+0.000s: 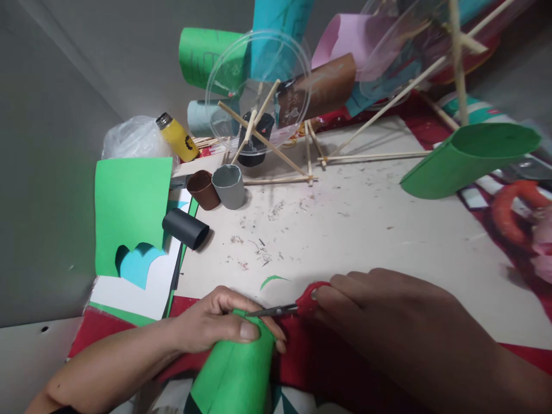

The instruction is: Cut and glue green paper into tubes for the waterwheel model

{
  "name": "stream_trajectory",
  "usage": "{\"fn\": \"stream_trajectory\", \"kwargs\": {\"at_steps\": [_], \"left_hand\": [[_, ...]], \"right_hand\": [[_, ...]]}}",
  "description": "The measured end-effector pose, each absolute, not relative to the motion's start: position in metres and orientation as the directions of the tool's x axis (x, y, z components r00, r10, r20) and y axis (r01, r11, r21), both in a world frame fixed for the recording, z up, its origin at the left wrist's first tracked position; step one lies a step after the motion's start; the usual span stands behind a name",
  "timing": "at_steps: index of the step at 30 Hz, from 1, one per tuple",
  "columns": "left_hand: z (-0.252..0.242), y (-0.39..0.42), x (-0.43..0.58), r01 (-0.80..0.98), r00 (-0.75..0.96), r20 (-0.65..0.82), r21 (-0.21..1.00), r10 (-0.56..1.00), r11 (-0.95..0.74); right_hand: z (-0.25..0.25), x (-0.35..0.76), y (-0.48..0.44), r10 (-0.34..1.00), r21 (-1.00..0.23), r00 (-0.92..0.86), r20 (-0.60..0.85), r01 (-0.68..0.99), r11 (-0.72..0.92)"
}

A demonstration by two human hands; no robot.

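Green tube (236, 372), scissors (297, 306) at its rim (240, 313)

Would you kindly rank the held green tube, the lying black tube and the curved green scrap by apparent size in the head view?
1. Held green tube, enlarged somewhat by nearness
2. Lying black tube
3. Curved green scrap

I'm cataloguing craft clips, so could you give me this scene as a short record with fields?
Left hand: holds green tube
Right hand: holds scissors, blades at the tube's upper end
Scrap: green sliver on board
Small tubes: brown tube and grey tube upright, side by side; black tube on its side
Bottle: yellow, beyond the small tubes
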State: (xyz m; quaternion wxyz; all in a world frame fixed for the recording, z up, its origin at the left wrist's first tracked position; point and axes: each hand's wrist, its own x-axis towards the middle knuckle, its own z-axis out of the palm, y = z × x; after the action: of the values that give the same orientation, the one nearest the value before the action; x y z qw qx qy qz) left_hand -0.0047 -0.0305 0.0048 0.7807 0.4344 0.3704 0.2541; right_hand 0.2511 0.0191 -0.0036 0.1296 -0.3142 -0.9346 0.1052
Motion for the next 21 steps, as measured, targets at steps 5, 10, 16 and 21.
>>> {"fn": "stream_trajectory", "kwargs": {"at_steps": [5,10,16,21], "left_hand": [[0.004,-0.031,-0.004,-0.084,0.59,-0.363,0.861,0.721,0.502],[0.004,-0.032,-0.005,-0.065,0.59,-0.375,0.861,0.715,0.505],[0.004,-0.032,-0.004,-0.109,0.604,-0.326,0.87,0.728,0.481],[0.002,-0.034,-0.003,-0.161,0.594,-0.373,0.813,0.712,0.56]], "right_hand": [[0.003,0.246,0.025,0.619,-0.452,-0.781,-0.082,0.583,0.675],[0.009,0.244,0.03,0.528,-0.622,-0.806,-0.268,0.564,0.544],[0.018,0.247,0.028,0.472,-0.696,-0.827,-0.304,0.531,0.482],[0.012,0.251,0.033,0.544,-0.64,-0.798,-0.26,0.564,0.521]]}}
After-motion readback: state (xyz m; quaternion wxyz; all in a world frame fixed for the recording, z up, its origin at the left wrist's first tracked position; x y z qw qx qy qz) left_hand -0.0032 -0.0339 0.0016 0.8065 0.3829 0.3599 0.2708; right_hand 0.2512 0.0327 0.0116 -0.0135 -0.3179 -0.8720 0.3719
